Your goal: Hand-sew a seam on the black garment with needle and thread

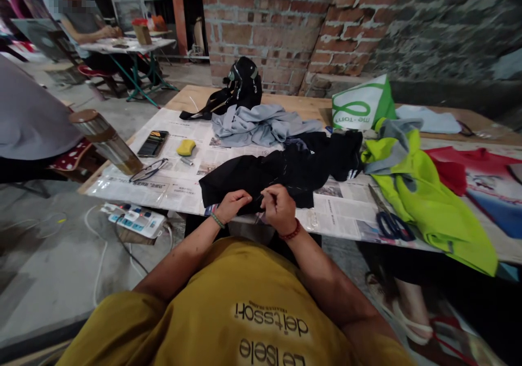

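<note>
A black garment (248, 177) with pale stitch-like marks lies crumpled along the table's front edge. My left hand (233, 205), a green bead bracelet at its wrist, pinches the near edge of this cloth between thumb and fingers. Close by on the right, my right hand (279, 208) is closed with its fingertips pressed together just over the cloth. Whatever it grips is too small to make out. A red bracelet circles that wrist. Behind the black garment lies a bunched grey cloth (261, 126).
On the newspaper-covered table (183, 186) are a flask (108, 143), a phone (153, 143), glasses (149, 171), a yellow sponge-like piece (186, 147), scissors (391, 222) and a neon-yellow garment (424, 192). A power strip (134, 220) sits below the left edge. People sit nearby.
</note>
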{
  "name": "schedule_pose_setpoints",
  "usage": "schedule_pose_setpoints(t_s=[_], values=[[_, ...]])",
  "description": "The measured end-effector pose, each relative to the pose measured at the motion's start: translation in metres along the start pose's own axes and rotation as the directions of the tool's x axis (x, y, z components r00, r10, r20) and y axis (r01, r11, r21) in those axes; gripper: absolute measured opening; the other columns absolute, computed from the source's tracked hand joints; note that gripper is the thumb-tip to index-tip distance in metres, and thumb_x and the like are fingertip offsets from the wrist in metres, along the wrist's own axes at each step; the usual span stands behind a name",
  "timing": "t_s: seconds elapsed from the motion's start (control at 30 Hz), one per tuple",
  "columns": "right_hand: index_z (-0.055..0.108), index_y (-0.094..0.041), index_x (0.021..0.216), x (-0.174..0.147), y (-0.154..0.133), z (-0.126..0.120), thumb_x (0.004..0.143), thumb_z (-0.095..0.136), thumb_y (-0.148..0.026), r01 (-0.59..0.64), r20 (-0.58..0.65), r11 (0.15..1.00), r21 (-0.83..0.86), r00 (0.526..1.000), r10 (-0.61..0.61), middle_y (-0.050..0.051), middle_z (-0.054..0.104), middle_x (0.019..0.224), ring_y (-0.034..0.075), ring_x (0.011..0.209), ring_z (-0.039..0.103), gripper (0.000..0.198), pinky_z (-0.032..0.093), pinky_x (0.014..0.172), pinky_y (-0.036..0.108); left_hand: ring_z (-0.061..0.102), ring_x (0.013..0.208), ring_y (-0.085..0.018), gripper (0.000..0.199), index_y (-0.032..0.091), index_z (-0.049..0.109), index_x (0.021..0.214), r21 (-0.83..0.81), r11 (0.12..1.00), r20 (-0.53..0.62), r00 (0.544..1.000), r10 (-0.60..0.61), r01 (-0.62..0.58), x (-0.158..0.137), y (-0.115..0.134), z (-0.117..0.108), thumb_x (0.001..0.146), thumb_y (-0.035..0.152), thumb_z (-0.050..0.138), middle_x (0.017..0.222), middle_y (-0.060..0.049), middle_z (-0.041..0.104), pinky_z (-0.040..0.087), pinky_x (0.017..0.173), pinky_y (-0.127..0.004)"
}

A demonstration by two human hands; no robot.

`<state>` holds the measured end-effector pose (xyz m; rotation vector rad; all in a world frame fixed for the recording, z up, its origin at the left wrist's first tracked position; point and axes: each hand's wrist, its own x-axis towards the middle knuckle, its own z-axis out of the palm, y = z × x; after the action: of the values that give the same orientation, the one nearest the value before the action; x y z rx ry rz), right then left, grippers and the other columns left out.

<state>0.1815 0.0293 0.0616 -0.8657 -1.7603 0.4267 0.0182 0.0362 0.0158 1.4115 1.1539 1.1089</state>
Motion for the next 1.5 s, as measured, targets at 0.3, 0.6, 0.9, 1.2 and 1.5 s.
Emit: schedule_pose_setpoints(t_s=[0.3, 0.6, 0.9, 1.2, 1.5], values=[[0.043, -0.022, 0.087, 0.032, 0.007, -0.007, 0.082, 0.056, -0.045, -0.575, 0.316, 0.544, 0.611, 0.808, 0.498, -0.001, 0.067, 0.077, 0.015, 0.063, 0.068, 0.027, 0.05, 0.049, 0.022, 0.035, 0.058, -0.008, 0.031, 0.012, 0.062, 0.069, -0.023, 0.999, 0.014, 1.0, 0.024, -0.024, 0.0, -0.002, 0.0, 0.074, 0.043, 0.061, 0.059, 0.004, 0.044, 0.029, 0.055, -0.022], [0.049, -0.02, 0.089, 0.066, 0.021, -0.039, 0.086, 0.053, -0.038, -0.197, -0.113, 0.813, 0.548, 0.946, 0.305, -0.001, 0.068, 0.078, 0.014, 0.073, 0.069, 0.019, 0.056, 0.063, 0.026, 0.035, 0.059, -0.008, 0.029, 0.012, 0.063, 0.067, -0.096, 0.995, -0.022, 1.0, -0.01, 0.008, 0.002, -0.007, 0.0, 0.071, 0.041, 0.065, 0.059, 0.003, 0.045, 0.029, 0.056, -0.022], [0.047, -0.021, 0.087, 0.104, 0.031, -0.067, 0.086, 0.054, -0.039, -0.089, -0.24, 0.877, 0.473, 0.944, 0.225, -0.003, 0.067, 0.074, 0.011, 0.067, 0.069, 0.019, 0.055, 0.056, 0.022, 0.037, 0.06, -0.008, 0.029, 0.012, 0.063, 0.068, -0.111, 0.994, -0.027, 1.0, -0.01, 0.007, 0.004, -0.01, 0.0, 0.07, 0.041, 0.065, 0.062, 0.003, 0.048, 0.031, 0.057, -0.021], [0.048, -0.02, 0.088, 0.076, 0.035, -0.044, 0.084, 0.055, -0.04, -0.256, -0.068, 0.81, 0.527, 0.938, 0.34, -0.002, 0.067, 0.072, 0.013, 0.064, 0.069, 0.021, 0.054, 0.055, 0.024, 0.038, 0.06, -0.009, 0.03, 0.012, 0.064, 0.068, -0.092, 0.996, -0.033, 0.999, -0.004, 0.001, 0.003, -0.01, 0.0, 0.071, 0.042, 0.065, 0.061, 0.003, 0.048, 0.031, 0.056, -0.021], [0.049, -0.018, 0.084, 0.013, 0.094, -0.017, 0.077, 0.057, -0.048, -0.573, 0.019, 0.718, 0.394, 0.786, 0.617, -0.002, 0.063, 0.068, 0.012, 0.057, 0.065, 0.032, 0.05, 0.052, 0.022, 0.049, 0.063, -0.011, 0.026, 0.013, 0.066, 0.077, 0.065, 0.997, 0.017, 0.999, 0.039, -0.04, -0.002, 0.002, 0.002, 0.074, 0.038, 0.063, 0.069, 0.0, 0.059, 0.039, 0.062, -0.022]])
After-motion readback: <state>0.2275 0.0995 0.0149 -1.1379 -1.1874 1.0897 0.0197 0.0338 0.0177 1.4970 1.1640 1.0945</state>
